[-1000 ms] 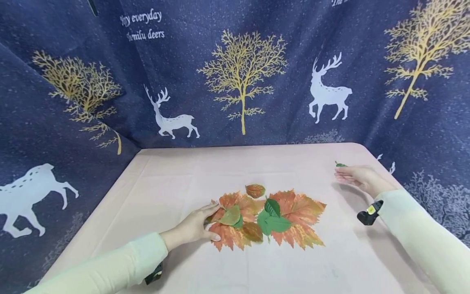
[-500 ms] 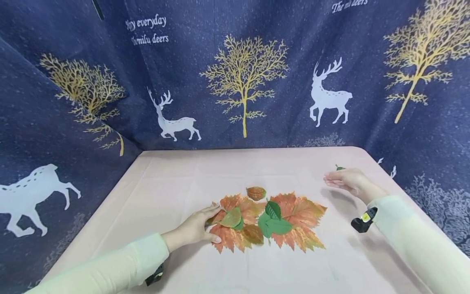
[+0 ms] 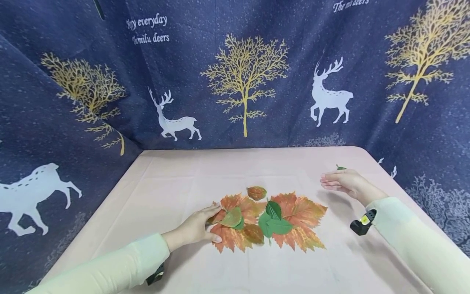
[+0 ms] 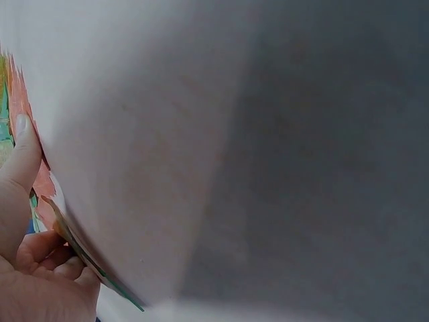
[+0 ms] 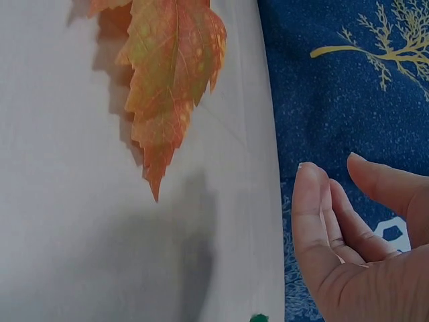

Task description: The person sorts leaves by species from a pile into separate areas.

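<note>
My left hand [image 3: 196,226] rests at the left edge of the orange maple leaf [image 3: 235,200], thumb on its lower lobe and fingers at its upper side. In the left wrist view the thumb lies along a red leaf [image 4: 44,191], and the bent fingers touch the thin edge of a brown-green leaf [image 4: 87,258]. A yellow-green leaf [image 3: 232,217] lies just right of the hand. My right hand [image 3: 349,182] hovers over the far right of the table, fingers loosely bent and holding nothing. Behind it shows the tip of a small green leaf [image 3: 340,167].
A second orange maple leaf [image 3: 301,212] lies to the right, overlapped by green leaves [image 3: 277,226]. Small brown leaves [image 3: 256,193] lie above and between them. A pale cloth covers the table [image 3: 176,171]. Blue curtain with deer and trees [image 3: 264,20] hangs behind.
My right hand has moved left and slightly nearer, away from the small green leaf at the far right. The left hand has stayed at the maple leaf.
</note>
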### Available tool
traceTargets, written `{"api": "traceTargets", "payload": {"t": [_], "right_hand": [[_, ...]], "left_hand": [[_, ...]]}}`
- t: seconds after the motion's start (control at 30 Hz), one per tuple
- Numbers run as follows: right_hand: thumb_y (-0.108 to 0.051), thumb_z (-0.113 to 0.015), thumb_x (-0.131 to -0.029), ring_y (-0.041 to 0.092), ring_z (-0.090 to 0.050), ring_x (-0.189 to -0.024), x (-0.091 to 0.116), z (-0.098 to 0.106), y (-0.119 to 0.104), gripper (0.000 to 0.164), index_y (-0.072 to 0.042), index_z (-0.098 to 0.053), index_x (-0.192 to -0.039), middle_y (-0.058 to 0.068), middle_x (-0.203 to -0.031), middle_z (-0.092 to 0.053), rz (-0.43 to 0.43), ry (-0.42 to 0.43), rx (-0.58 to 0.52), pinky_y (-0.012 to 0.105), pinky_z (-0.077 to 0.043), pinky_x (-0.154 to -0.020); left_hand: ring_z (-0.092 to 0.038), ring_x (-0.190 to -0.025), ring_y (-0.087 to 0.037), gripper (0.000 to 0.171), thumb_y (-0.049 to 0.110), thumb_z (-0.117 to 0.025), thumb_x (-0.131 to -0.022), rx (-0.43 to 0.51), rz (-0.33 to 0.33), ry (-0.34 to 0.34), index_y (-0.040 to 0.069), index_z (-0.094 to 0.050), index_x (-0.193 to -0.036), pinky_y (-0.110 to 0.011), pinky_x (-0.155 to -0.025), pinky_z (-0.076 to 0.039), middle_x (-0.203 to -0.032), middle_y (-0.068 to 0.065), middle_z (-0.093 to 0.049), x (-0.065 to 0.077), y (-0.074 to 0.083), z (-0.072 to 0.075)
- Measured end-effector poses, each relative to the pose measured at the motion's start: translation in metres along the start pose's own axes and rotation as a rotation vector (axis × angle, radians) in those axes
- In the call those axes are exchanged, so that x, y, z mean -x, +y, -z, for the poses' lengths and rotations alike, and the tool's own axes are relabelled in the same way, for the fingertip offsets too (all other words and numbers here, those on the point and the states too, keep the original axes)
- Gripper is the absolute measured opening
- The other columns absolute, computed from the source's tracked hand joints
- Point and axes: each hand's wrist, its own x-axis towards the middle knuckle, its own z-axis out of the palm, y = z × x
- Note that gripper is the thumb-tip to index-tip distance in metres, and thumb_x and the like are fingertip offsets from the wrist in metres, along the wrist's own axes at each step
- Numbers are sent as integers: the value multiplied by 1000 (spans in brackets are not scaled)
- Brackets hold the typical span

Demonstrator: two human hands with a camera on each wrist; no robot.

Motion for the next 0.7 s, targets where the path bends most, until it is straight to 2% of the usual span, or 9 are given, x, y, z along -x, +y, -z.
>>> {"api": "traceTargets", "payload": {"t": [0.23,0.53,0.7], "right_hand": [[-7,-53,-98,10,-71,-83,-1,-5,2,50,19,-36,-137,-2,-88,-73,-29,-12,-47,29,-58,-86],[-11,-53,-99,8,-70,-86,1,-13,1,56,21,-31,-139,-4,-94,-72,-10,-25,18,30,-58,-86],[-11,-53,-99,9,-70,-86,2,-20,-1,56,20,-31,-140,-2,-95,-72,-23,-12,-4,31,-57,-87]], "left_hand": [[-37,-138,-42,92,36,-84,-71,-7,9,5,-1,-42,-144,-56,-112,-33,-150,-22,-39,0,-1,-1],[-38,-137,-42,93,36,-84,-70,-7,5,11,-1,-42,-144,-56,-112,-33,-149,-22,-40,-2,-3,-3],[-38,-137,-43,92,34,-85,-70,-1,3,13,-2,-42,-144,-57,-112,-33,-149,-23,-41,-2,-3,-2]]}}
